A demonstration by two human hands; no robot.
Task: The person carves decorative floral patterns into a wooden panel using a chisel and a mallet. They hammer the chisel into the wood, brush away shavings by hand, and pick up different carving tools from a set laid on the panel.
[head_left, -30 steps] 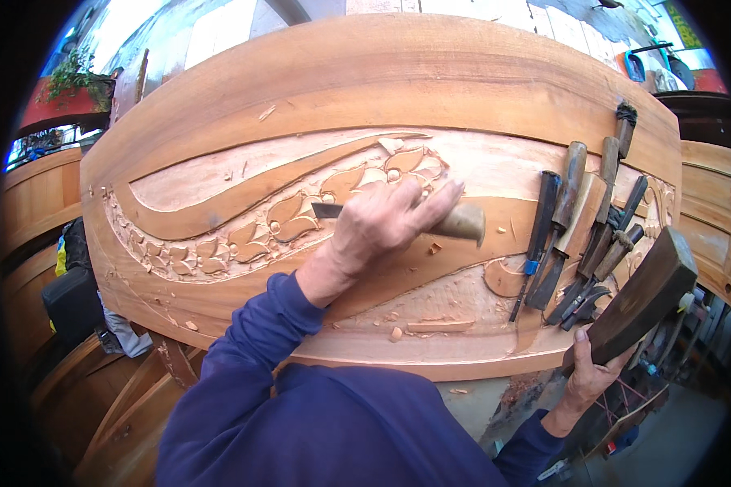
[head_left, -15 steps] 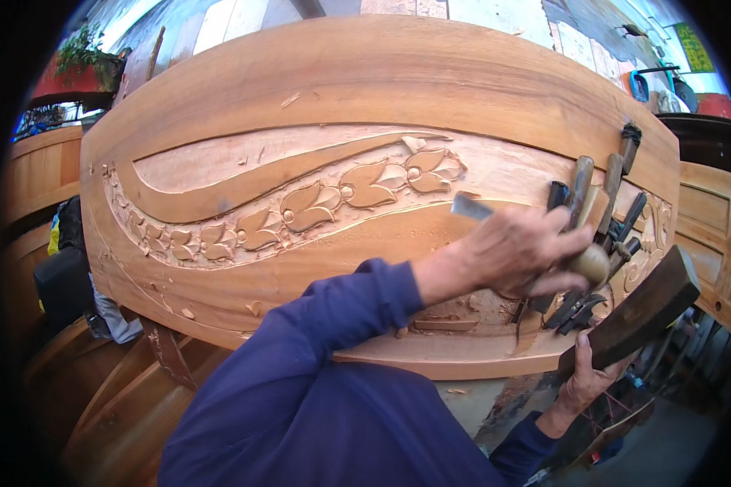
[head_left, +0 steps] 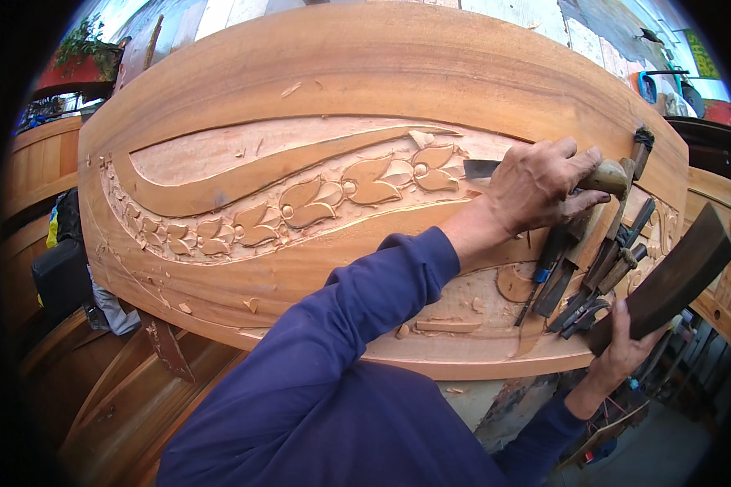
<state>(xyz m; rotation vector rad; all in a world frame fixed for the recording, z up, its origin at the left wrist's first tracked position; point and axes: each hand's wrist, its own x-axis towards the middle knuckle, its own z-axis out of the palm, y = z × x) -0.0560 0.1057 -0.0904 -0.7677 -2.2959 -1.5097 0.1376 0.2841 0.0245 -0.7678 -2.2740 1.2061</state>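
Note:
My left hand is closed around a wooden-handled chisel over the right part of the carved wooden panel; its dark flat blade points left, beside the end of the carved row of tulip-like flowers. Just under and right of that hand lies a group of chisels and gouges, partly hidden by it. My right hand grips a long dark wooden mallet, raised at a slant over the panel's right front edge.
Wood shavings are scattered on the panel. Other wooden panels stand at the left and right, with a black bag at the left. A potted plant is at the upper left; a cluttered floor shows below right.
My left hand has moved from mid-carving rightward with the chisel, dipped, and is now higher, by the tools' handles. My right hand and mallet have shifted right and slightly up.

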